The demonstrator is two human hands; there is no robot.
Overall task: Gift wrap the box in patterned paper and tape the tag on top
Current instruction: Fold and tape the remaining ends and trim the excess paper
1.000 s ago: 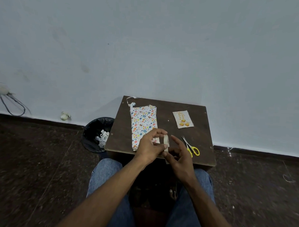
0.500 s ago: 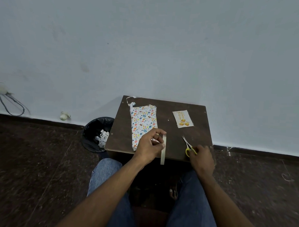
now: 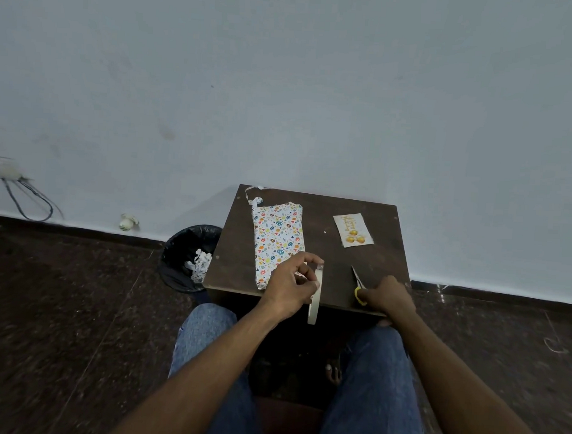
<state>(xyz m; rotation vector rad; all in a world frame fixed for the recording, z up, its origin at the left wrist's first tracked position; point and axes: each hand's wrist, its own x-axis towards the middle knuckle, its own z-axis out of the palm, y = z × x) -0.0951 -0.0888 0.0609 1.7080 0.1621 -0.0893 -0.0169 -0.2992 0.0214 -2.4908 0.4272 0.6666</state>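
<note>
The wrapped box (image 3: 277,241) lies on the left half of the small table (image 3: 233,263), with the tag (image 3: 352,230) lying apart on the far right. The left hand (image 3: 291,287) pinches the tape roll (image 3: 314,298) on edge at the near rim. The right hand (image 3: 387,295) closes over the scissors (image 3: 357,282) handles.

Left hand (image 3: 291,286) pinches tape strip (image 3: 314,303); right hand (image 3: 387,296) grips scissors (image 3: 357,283).

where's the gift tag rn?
Head view: the gift tag lies flat on the table's far right part, right of the wrapped box, beyond the scissors.
</note>
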